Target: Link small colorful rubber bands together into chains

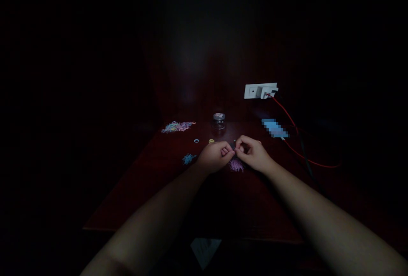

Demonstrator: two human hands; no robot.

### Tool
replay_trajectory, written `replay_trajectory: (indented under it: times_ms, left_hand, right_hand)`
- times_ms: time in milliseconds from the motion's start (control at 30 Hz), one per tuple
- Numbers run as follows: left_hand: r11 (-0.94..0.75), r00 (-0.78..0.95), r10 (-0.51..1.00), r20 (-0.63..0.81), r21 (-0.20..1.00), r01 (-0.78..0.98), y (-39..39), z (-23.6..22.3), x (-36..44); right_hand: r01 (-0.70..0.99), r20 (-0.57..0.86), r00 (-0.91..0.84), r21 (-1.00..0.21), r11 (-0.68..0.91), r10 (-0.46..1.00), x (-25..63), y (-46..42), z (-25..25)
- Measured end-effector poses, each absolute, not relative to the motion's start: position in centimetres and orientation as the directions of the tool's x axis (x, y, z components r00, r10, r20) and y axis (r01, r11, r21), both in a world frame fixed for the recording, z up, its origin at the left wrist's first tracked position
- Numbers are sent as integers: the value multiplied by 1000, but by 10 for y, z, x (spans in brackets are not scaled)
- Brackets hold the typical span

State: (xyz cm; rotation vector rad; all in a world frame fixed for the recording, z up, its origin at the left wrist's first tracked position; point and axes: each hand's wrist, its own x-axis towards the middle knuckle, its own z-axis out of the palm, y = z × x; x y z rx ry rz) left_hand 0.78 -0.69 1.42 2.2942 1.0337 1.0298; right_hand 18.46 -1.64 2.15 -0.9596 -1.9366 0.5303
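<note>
My left hand (216, 157) and my right hand (254, 153) meet over the middle of the table, their fingertips pinched almost together. Whatever lies between them is too small and dark to make out. Just below the fingertips is a pile of purple rubber bands (236, 166). To the left of my left hand lies a small heap of blue bands (188, 159). Beyond that hand are a single pale blue band (196, 140) and a yellow band (211, 141). Farther back on the left, a larger pile of mixed pastel bands (178, 126) is spread out.
A clear lidded jar (219, 122) stands near the back wall. On the right lies a blurred blue phone-like object (274, 128) with a red cable (291, 119) running to a plug in the wall socket (251, 92). White paper (205, 250) shows below the table's front edge (127, 228).
</note>
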Motion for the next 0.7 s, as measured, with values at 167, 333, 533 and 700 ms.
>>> replay_trajectory:
  times_ms: [167,333,533,700]
  left_hand:
    - [-664,451,746,491,601,445,-7,12,7]
    - [-694,448,720,531,570,440,-7,13,6]
    - [-693,448,721,529,557,457,-7,15,6]
    - [-711,399,698,595,505,490,-5,14,5]
  right_hand:
    - [389,534,-299,-689,612,791,184,-13,18]
    - [417,547,-298,-662,622,782,185,-12,18]
    - [433,509,-300,-681,590,807,185,-12,18]
    - [440,491,-293,-693,571,821,185,-13,18]
